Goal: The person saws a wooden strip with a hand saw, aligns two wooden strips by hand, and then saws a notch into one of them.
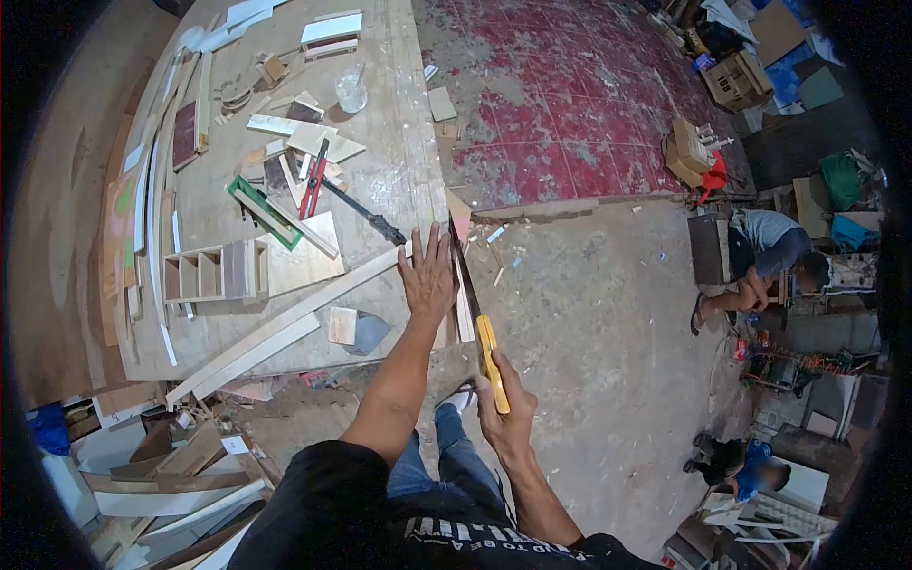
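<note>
My left hand [428,275] lies flat with its fingers spread, pressing on the end of a long pale wood strip [294,318] at the right edge of the worktable [389,104]. In my right hand [508,404] is the yellow handle of a handsaw [489,356], fingers wrapped round it. The dark saw blade points up and away, just right of my left fingers, close to the strip's end. A shorter pale strip [261,353] lies alongside the long one.
On the table are a small compartment box [204,275], a green frame [256,214], a red tool [313,180], a clear cup [351,90] and wood scraps. Two people [774,247] [750,468] sit at the right. Offcuts [180,475] pile up lower left.
</note>
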`<state>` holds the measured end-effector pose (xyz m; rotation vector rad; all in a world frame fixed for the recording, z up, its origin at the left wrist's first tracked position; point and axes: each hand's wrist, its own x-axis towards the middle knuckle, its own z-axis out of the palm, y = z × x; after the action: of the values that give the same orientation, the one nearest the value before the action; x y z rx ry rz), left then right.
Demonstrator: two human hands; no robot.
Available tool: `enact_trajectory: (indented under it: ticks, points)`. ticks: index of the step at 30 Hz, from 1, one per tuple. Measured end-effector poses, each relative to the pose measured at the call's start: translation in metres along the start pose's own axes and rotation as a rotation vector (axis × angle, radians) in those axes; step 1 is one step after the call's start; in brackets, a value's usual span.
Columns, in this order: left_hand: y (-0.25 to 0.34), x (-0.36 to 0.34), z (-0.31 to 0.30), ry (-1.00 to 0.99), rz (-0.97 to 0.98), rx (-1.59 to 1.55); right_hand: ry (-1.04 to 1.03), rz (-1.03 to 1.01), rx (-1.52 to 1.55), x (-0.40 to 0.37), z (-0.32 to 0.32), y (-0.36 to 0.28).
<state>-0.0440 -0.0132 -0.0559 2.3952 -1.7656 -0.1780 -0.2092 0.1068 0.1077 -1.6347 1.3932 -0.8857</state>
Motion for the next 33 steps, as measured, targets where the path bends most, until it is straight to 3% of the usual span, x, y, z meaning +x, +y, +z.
enact_trajectory:
  ticks: [4,6,7,9,14,17,19,21,23,25,29,33]
  points:
    - [0.000,-0.007,-0.002,-0.037,-0.002,-0.035,-0.018,-0.066,-0.030,0.047,0.024,0.005]
    - [-0.007,0.000,0.021,0.189,0.043,0.154,-0.050,-0.020,-0.008,0.059,0.026,-0.001]
    - [-0.009,0.004,0.021,0.202,0.044,0.159,-0.080,0.037,0.013,0.065,0.029,-0.004]
    - [-0.002,-0.002,0.002,0.012,0.023,0.020,-0.063,0.078,0.025,0.048,0.013,-0.016]
    - [-0.002,0.000,0.003,-0.017,-0.007,0.027,-0.072,0.132,0.003,0.021,-0.019,-0.042]
    - [0.000,0.001,-0.001,-0.035,-0.013,0.057,-0.012,-0.031,-0.057,0.070,0.015,-0.022]
    - [-0.006,0.001,0.020,0.020,0.008,0.168,-0.087,0.101,0.056,0.100,0.034,-0.015]
    - [-0.010,0.002,0.021,0.069,0.031,0.279,-0.092,0.100,0.056,0.095,0.040,-0.012]
    - [-0.006,0.003,0.019,-0.044,-0.011,0.129,-0.092,0.103,0.047,0.081,0.038,0.008]
    - [-0.004,0.004,0.011,-0.030,-0.026,0.066,-0.032,-0.148,0.027,0.051,0.043,0.058]
    - [-0.002,0.003,0.010,0.039,-0.012,0.022,-0.063,-0.052,0.097,0.023,0.042,0.082]
    - [-0.001,0.003,0.008,-0.003,-0.025,0.027,-0.092,0.086,0.079,0.010,0.013,0.023]
